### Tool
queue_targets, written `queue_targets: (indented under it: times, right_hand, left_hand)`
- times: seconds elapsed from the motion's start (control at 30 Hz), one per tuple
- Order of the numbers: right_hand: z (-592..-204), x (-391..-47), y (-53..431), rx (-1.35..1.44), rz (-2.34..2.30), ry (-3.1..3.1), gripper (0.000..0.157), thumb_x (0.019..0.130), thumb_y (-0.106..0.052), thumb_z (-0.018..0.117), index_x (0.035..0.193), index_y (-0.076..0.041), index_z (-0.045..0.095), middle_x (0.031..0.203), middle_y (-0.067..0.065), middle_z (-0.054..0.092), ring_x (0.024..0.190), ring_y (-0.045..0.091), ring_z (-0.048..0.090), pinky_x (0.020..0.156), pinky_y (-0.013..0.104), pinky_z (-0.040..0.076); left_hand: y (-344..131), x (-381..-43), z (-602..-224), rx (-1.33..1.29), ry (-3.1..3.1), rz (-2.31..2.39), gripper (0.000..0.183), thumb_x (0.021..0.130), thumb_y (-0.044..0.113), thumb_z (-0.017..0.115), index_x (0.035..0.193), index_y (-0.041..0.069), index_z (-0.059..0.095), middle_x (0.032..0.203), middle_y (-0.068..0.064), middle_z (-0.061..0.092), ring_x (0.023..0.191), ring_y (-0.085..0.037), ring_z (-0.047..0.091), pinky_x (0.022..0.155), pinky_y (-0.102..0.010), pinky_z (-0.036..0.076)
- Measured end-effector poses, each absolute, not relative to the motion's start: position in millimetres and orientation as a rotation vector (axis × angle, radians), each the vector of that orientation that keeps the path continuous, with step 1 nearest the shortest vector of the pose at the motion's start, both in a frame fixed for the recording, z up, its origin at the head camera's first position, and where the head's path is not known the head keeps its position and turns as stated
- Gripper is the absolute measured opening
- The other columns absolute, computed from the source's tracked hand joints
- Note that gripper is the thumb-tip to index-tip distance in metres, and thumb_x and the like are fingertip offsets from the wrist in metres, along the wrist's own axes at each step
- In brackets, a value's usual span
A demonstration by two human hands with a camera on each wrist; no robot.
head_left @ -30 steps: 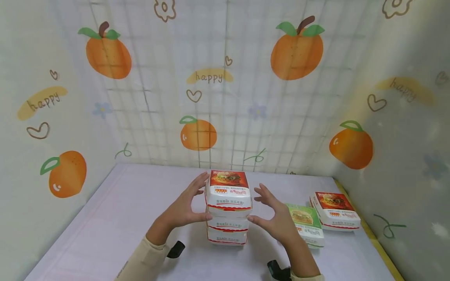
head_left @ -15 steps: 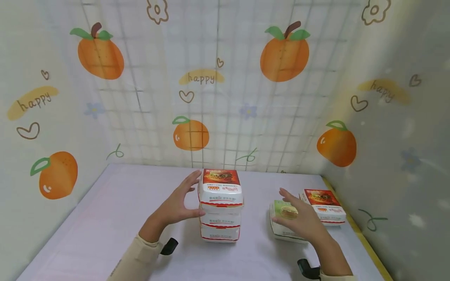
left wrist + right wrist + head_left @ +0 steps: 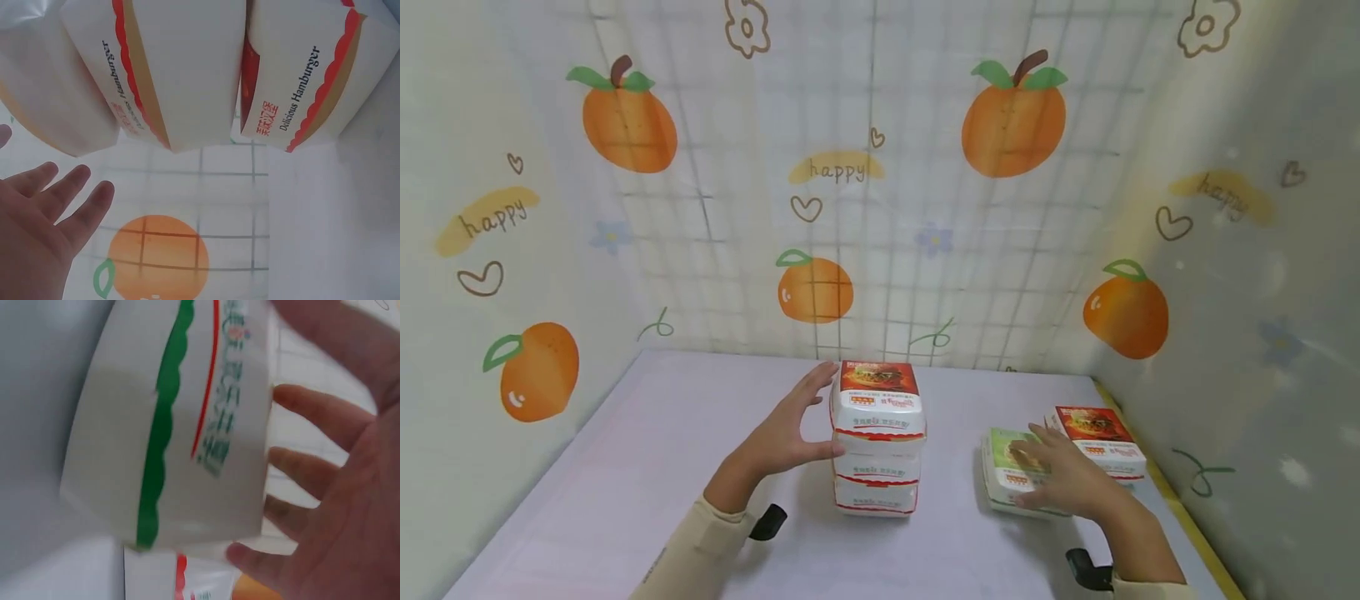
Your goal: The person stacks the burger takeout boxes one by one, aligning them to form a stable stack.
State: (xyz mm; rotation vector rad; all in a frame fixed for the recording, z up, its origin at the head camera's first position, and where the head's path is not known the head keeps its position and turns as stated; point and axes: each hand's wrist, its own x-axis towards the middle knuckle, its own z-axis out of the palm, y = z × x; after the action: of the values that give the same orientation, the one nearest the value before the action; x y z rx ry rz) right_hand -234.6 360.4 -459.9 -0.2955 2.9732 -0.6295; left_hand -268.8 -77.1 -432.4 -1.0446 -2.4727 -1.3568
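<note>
1. The green-lidded box (image 3: 1006, 475) sits on the bench (image 3: 947, 550), near the lone red-lidded box (image 3: 1093, 429). From here I'd judge it light, smooth card that dents easily.
2. I'd hold it gently by opposite side walls.
3. My right hand (image 3: 1071, 477) is spread wide over it; I can't tell how firmly it touches.
4. My left hand (image 3: 786, 429) is spread beside the red-trimmed stack (image 3: 878, 454).

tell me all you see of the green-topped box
The green-topped box looks like card: white sides, a partly covered burger picture on top, and, in the right wrist view, a scalloped green band, red line and green lettering. It appears closed, upright on the table, between the stack of boxes and a separate red-topped box. The right hand partly hides it; whether it touches the box is unclear.
</note>
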Motion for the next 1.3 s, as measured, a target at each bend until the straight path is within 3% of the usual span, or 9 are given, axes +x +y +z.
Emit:
queue_targets:
  times: [0.13, 0.3, 0.6, 0.93, 1.17, 1.3]
  right_hand:
    - [-465, -242, 352, -0.284, -0.613, 2.966, 0.092, 0.059, -0.047, 0.089, 0.139, -0.015, 0.055, 0.15, 0.025, 0.033, 0.136, 0.051, 0.021, 0.1, 0.074, 0.022]
    - [-473, -250, 344, -0.295, -0.571, 3.019, 0.094, 0.059, -0.051, 0.088, 0.14, -0.016, 0.055, 0.15, 0.022, 0.035, 0.137, 0.051, 0.021, 0.1, 0.073, 0.021]
    - [-479, -248, 342, -0.347, -0.491, 3.109, 0.1, 0.055, -0.066, 0.082, 0.142, -0.025, 0.053, 0.155, 0.019, 0.026, 0.135, 0.05, 0.02, 0.098, 0.076, 0.02]
    - [-488, -238, 356, -0.223, -0.481, 3.154, 0.113, 0.059, -0.072, 0.076, 0.149, -0.014, 0.039, 0.151, 0.032, 0.021, 0.132, 0.061, 0.016, 0.098, 0.078, 0.012]
    - [-497, -231, 362, -0.159, -0.68, 3.082, 0.121, 0.061, -0.063, 0.081, 0.154, -0.007, 0.025, 0.155, 0.032, 0.003, 0.131, 0.064, 0.013, 0.091, 0.078, 0.027]
    - [-502, -228, 361, -0.183, -0.789, 3.054, 0.12, 0.063, -0.058, 0.084, 0.153, -0.004, 0.025, 0.155, 0.031, 0.0, 0.133, 0.062, 0.014, 0.092, 0.076, 0.028]
  left_hand:
    - [-78, -267, -433, -1.027, -2.483, -1.355, 0.103, 0.075, 0.052, 0.078, 0.156, 0.033, 0.018, 0.157, 0.016, 0.02, 0.138, -0.011, 0.03, 0.105, -0.044, 0.039]
    - [-78, -269, -436, -1.041, -2.475, -1.338, 0.102, 0.076, 0.052, 0.078, 0.156, 0.031, 0.018, 0.159, 0.01, 0.019, 0.138, -0.012, 0.03, 0.104, -0.046, 0.039]
    - [-81, -269, -437, -0.973, -2.49, -1.343, 0.101, 0.076, 0.053, 0.078, 0.155, 0.034, 0.019, 0.159, 0.013, 0.016, 0.137, -0.013, 0.033, 0.102, -0.048, 0.041]
    - [-85, -266, -433, -0.971, -2.478, -1.33, 0.099, 0.076, 0.051, 0.078, 0.154, 0.041, 0.017, 0.159, 0.015, 0.012, 0.138, -0.014, 0.031, 0.103, -0.047, 0.04]
    - [-85, -265, -432, -0.945, -2.487, -1.326, 0.1, 0.076, 0.05, 0.079, 0.153, 0.042, 0.016, 0.158, 0.018, 0.013, 0.138, -0.014, 0.032, 0.101, -0.048, 0.042]
    - [-89, -264, -432, -0.954, -2.477, -1.332, 0.1, 0.076, 0.05, 0.078, 0.155, 0.036, 0.019, 0.159, 0.016, 0.012, 0.138, -0.017, 0.033, 0.101, -0.048, 0.042]
